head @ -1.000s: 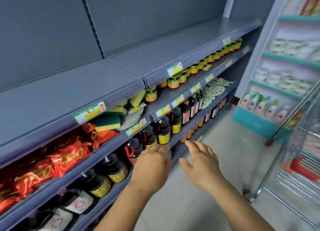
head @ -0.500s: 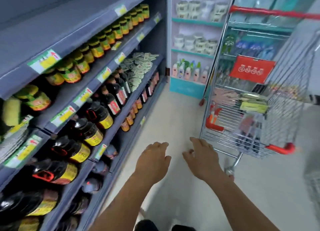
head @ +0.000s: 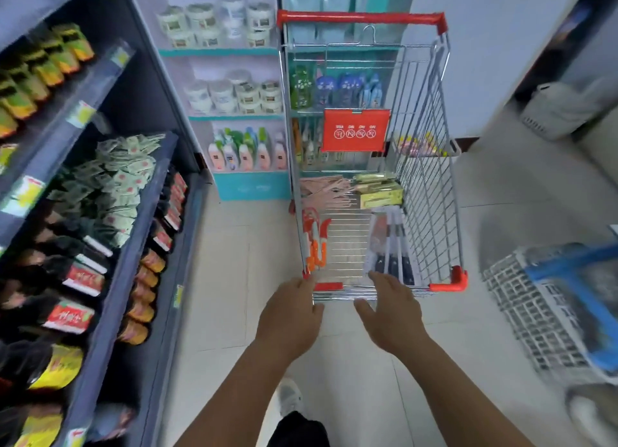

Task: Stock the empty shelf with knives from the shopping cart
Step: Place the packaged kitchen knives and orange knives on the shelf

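We look down into a shopping cart [head: 431, 165] of thin silver wire mesh with glossy red plastic corner bumpers and a red handle bar at its far end. On its wire floor lie the knives [head: 389, 246] — a flat clear pack of dark-handled blades at the right, orange-handled ones [head: 314, 242] along the left wall — with yellow boxes [head: 381, 192] and pale pink utensils [head: 321, 192] farther back. Our left hand [head: 287, 316] and right hand [head: 393, 312] reach forward on bare forearms, palms down, fingers straight and loosely spread, holding nothing; the fingertips reach the cart's near rim. To the left runs a grey metal shelf unit [head: 157, 165] of dark bottles and green sachets. Compared with half a second ago, the view has swung from the shelves to the cart, which now sits directly ahead and much nearer the hands.
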Demonstrator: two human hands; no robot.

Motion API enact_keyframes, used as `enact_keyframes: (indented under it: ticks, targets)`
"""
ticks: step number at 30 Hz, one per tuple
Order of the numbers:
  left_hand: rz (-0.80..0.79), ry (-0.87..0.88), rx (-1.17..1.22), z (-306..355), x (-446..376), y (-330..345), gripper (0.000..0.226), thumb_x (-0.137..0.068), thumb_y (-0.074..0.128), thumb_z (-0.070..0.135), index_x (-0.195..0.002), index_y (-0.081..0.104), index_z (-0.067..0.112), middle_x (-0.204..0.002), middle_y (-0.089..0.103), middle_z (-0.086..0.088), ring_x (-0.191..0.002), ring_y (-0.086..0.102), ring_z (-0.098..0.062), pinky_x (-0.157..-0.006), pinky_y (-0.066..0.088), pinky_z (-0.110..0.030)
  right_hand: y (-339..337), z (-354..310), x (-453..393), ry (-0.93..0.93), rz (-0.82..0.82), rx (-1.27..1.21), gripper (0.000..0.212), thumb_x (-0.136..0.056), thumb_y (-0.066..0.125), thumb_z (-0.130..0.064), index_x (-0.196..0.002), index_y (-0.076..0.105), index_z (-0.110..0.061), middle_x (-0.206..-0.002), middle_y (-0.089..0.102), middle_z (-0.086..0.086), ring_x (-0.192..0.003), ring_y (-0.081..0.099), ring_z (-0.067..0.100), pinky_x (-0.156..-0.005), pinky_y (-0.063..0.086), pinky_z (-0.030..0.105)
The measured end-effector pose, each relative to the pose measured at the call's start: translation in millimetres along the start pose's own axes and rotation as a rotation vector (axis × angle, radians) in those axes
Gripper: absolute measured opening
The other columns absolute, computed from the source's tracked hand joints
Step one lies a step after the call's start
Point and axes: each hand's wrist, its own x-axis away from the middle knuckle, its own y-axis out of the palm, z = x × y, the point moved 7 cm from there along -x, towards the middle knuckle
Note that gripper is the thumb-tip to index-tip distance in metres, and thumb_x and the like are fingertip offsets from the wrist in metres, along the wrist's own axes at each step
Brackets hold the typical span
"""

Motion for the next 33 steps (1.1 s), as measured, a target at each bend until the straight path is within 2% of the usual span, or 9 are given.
enact_keyframes:
  ticks: [3, 5, 9, 14, 22, 26, 29, 31, 33]
  targets:
    - [-0.032, 0.051, -0.004, 7.0, -43.9, 1.6, 0.043, -0.095, 0.044, 0.033, -0.138, 0.040, 0.030, -0.129, 0.053, 0.001, -0.114, 0.050, -0.019, -0.090, 0.048, -0.032, -12.8, 7.8, -33.5, 0.068, 0.043, -0.034, 0.049, -0.092, 0.050, -0.041, -0.136, 0.042, -0.020, -0.140, 0.045, 0.003, -0.126, 0.043, 0.024, -0.104, 0.038, 0.039]
    - [-0.066, 0.084, -0.037, 12.4, -70.7, 6.1, 0.043, -0.095, 0.044, 0.032, -0.138, 0.039, 0.028, -0.133, 0.052, 0.000, -0.118, 0.049, -0.020, -0.093, 0.048, -0.034, -20.8, 12.0, -54.3, 0.104, 0.080, -0.054, 0.044, -0.090, 0.051, -0.041, -0.127, 0.049, -0.019, -0.131, 0.053, 0.003, -0.117, 0.050, 0.025, -0.099, 0.043, 0.041]
    - [-0.121, 0.143, -0.078, 27.7, -119.3, 16.5, 0.050, -0.097, 0.045, 0.031, -0.145, 0.032, 0.027, -0.141, 0.045, 0.000, -0.127, 0.042, -0.021, -0.099, 0.041, -0.034, -31.6, 26.0, -90.6, 0.168, 0.080, -0.072, 0.042, -0.089, 0.053, -0.035, -0.127, 0.048, -0.017, -0.125, 0.054, 0.005, -0.112, 0.051, 0.026, -0.097, 0.044, 0.041]
    - [-0.212, 0.155, -0.074, 41.4, -171.4, 49.1, 0.053, -0.097, 0.045, 0.028, -0.147, 0.027, 0.026, -0.140, 0.044, -0.003, -0.126, 0.043, -0.022, -0.096, 0.042, -0.035, -33.2, 55.9, -137.6, 0.256, 0.035, -0.124, 0.047, -0.091, 0.054, -0.031, -0.134, 0.043, -0.017, -0.133, 0.048, 0.006, -0.120, 0.046, 0.026, -0.103, 0.040, 0.043]
    - [-0.343, -0.011, -0.034, 34.6, -243.5, 127.8, 0.060, -0.097, 0.043, 0.023, -0.150, 0.015, 0.022, -0.145, 0.036, -0.007, -0.129, 0.039, -0.024, -0.101, 0.038, -0.037, 6.1, 118.0, -221.1, 0.345, -0.126, -0.166, 0.057, -0.093, 0.053, -0.028, -0.143, 0.031, -0.012, -0.141, 0.039, 0.012, -0.126, 0.042, 0.030, -0.106, 0.037, 0.040]
    - [-0.382, -0.118, -0.007, 32.9, -275.4, 172.6, 0.063, -0.097, 0.046, 0.020, -0.150, 0.013, 0.022, -0.146, 0.036, -0.005, -0.131, 0.038, -0.023, -0.103, 0.038, -0.037, 33.2, 152.4, -260.2, 0.426, -0.156, -0.236, 0.036, -0.085, 0.058, -0.022, -0.121, 0.051, -0.018, -0.116, 0.056, 0.009, -0.103, 0.057, 0.029, -0.091, 0.049, 0.040]
    - [-0.416, -0.159, 0.036, 32.3, -294.3, 204.5, 0.063, -0.093, 0.049, 0.018, -0.148, 0.018, 0.022, -0.140, 0.042, -0.005, -0.126, 0.042, -0.022, -0.099, 0.040, -0.035, 72.4, 190.1, -285.1, 0.499, -0.188, -0.322, 0.029, -0.072, 0.057, -0.027, -0.100, 0.054, -0.021, -0.097, 0.062, 0.010, -0.084, 0.063, 0.030, -0.077, 0.056, 0.045]
    - [-0.444, -0.193, 0.064, 27.7, -303.6, 226.0, 0.060, -0.090, 0.049, 0.017, -0.144, 0.023, 0.023, -0.133, 0.046, -0.005, -0.120, 0.046, -0.023, -0.094, 0.042, -0.035, 79.7, 195.9, -294.6, 0.511, -0.196, -0.342, 0.030, -0.069, 0.055, -0.025, -0.098, 0.053, -0.022, -0.098, 0.062, 0.010, -0.084, 0.062, 0.030, -0.077, 0.055, 0.046]
    - [-0.466, -0.226, 0.067, 20.0, -310.5, 247.9, 0.062, -0.088, 0.052, 0.019, -0.142, 0.023, 0.024, -0.129, 0.047, -0.006, -0.116, 0.047, -0.024, -0.091, 0.045, -0.036, 83.9, 197.1, -302.3, 0.522, -0.215, -0.323, 0.033, -0.077, 0.059, -0.017, -0.110, 0.052, -0.021, -0.110, 0.059, 0.010, -0.095, 0.059, 0.031, -0.084, 0.052, 0.042]
